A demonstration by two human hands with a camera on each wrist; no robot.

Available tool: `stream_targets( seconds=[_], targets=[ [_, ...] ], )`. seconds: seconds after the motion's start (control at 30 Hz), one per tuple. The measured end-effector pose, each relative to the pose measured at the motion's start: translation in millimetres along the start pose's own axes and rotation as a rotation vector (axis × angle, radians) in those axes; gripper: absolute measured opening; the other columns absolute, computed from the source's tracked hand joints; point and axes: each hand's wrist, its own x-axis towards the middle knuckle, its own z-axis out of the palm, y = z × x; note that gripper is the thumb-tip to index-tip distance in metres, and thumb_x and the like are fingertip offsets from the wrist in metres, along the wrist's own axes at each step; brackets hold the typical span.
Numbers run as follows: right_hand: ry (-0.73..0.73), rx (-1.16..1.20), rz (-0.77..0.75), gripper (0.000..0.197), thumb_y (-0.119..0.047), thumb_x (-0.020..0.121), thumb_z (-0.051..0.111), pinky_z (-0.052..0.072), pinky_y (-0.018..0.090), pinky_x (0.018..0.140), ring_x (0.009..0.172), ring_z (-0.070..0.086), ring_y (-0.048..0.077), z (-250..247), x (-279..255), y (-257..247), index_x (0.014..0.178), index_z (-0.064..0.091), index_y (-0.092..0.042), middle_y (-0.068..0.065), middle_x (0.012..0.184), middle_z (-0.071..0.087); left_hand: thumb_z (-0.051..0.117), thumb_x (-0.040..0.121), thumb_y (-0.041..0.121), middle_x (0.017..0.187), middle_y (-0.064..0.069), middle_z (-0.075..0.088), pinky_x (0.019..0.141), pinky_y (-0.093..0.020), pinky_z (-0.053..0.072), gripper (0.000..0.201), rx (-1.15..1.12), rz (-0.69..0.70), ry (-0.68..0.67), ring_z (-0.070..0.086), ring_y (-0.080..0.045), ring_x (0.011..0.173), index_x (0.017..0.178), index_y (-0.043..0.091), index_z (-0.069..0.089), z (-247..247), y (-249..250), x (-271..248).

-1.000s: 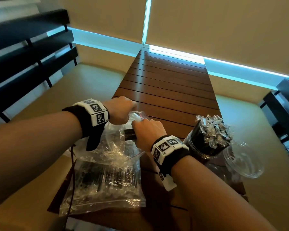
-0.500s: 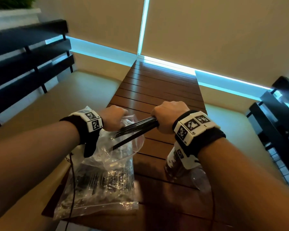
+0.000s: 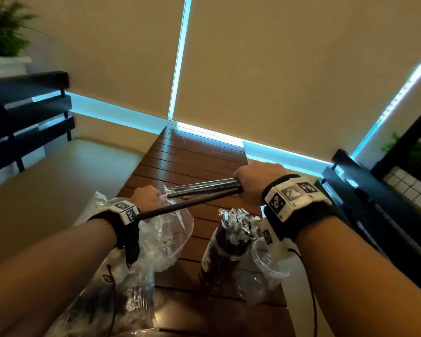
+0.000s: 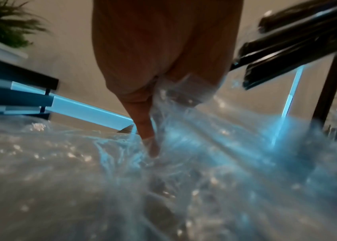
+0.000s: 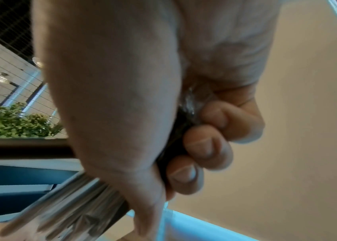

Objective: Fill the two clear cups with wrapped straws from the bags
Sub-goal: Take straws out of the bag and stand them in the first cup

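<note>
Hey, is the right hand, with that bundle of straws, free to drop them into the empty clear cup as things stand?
Probably yes. The right hand grips the straws above the table, and the empty cup sits open just below its wrist. The full cup stands beside it, close enough to bump.

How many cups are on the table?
2. One cup, packed with wrapped straws, stands on the wooden table below the right wrist. The other cup stands just right of it, looking empty, partly hidden by the wrist strap.
</note>
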Motion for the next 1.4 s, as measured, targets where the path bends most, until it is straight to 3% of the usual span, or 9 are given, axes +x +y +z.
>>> stream_targets(
  seconds=[0.27,0.37,0.47,0.6,0.87,0.97,1.13,1.27,1.4],
  targets=[
    [-0.164,0.397,0.079,0.017,-0.036,0.082,0.062,0.055,0.033,0.073,0.08,0.065,0.021,59,17,1,0.069,0.053,-0.029,-0.003,0.082,0.065,0.063,0.067,0.019,0.084,-0.014,0.064,0.053,-0.026,0.042,0.03,0.062,0.052,-0.218,0.054,-0.02,0.067,0.091,0.013,0.048,-17,12,-17],
    [-0.128,0.515,0.096,0.008,-0.035,0.084,0.061,0.046,0.027,0.066,0.078,0.062,0.019,62,17,1,0.08,0.057,-0.029,-0.004,0.082,0.064,0.081,0.07,0.028,0.15,-0.016,0.042,0.097,-0.03,0.048,0.104,0.048,0.103,-0.236,0.053,-0.023,0.124,0.153,0.005,0.022,-23,8,-25],
    [-0.072,0.592,0.126,0.009,-0.035,0.087,0.062,0.044,0.027,0.065,0.076,0.061,0.019,56,19,-5,0.087,0.057,-0.028,-0.002,0.083,0.063,0.081,0.058,0.067,0.164,-0.003,0.015,0.117,-0.032,0.027,0.138,-0.187,0.224,-0.401,0.025,-0.02,0.147,0.157,0.016,0.0,-37,38,-50],
    [0.066,0.694,0.161,0.012,-0.035,0.084,0.058,0.041,0.026,0.06,0.071,0.06,0.02,48,21,-25,0.078,0.053,-0.027,-0.001,0.085,0.065,0.075,0.064,0.07,0.128,0.002,0.065,0.11,-0.046,0.04,0.07,-0.81,0.326,-0.267,0.055,-0.013,0.125,0.117,0.026,0.067,-53,88,-65],
    [0.459,1.058,0.208,0.016,-0.028,0.087,0.058,0.048,0.034,0.069,0.086,0.065,0.029,22,8,-68,0.102,0.052,-0.028,0.0,0.09,0.067,0.076,0.086,0.018,0.073,-0.003,0.061,0.07,-0.028,0.056,0.024,-1.593,0.104,0.14,0.063,-0.017,0.076,0.1,0.007,0.06,-107,157,-58],
    [0.507,1.227,0.146,0.035,-0.035,0.082,0.07,0.05,0.031,0.069,0.086,0.066,0.021,20,8,-72,0.109,0.05,-0.027,-0.001,0.096,0.067,0.074,0.087,0.017,0.065,0.001,0.048,0.067,-0.03,0.053,0.026,-1.392,0.238,0.317,0.053,-0.016,0.063,0.079,0.018,0.049,-118,170,-71],
    [0.069,1.339,-0.186,0.074,-0.016,0.075,0.076,0.053,0.033,0.081,0.104,0.058,0.017,12,0,-49,0.135,0.032,-0.018,0.0,0.116,0.054,0.074,0.082,0.02,0.061,0.006,0.045,0.06,-0.027,0.049,0.037,-0.721,0.494,0.598,0.047,-0.015,0.057,0.066,0.024,0.042,-127,171,-89],
    [0.582,1.642,0.067,0.035,-0.017,0.084,0.048,0.052,0.036,0.086,0.098,0.062,0.019,-32,-26,-2,0.117,0.059,-0.022,0.004,0.112,0.062,0.073,0.082,0.015,0.064,0.016,0.051,0.053,-0.007,0.034,0.03,-0.436,0.461,0.668,0.048,-0.001,0.059,0.077,0.029,0.047,-111,150,-100],
    [0.921,1.691,0.049,0.042,-0.045,0.097,0.03,0.048,0.041,0.097,0.106,0.062,0.012,-78,-56,26,0.115,0.063,-0.026,-0.003,0.111,0.066,0.07,0.085,0.015,0.073,0.004,0.062,0.056,-0.02,0.034,0.022,-0.237,0.506,0.567,0.054,-0.01,0.063,0.084,0.029,0.053,-95,139,-106]
  ],
)
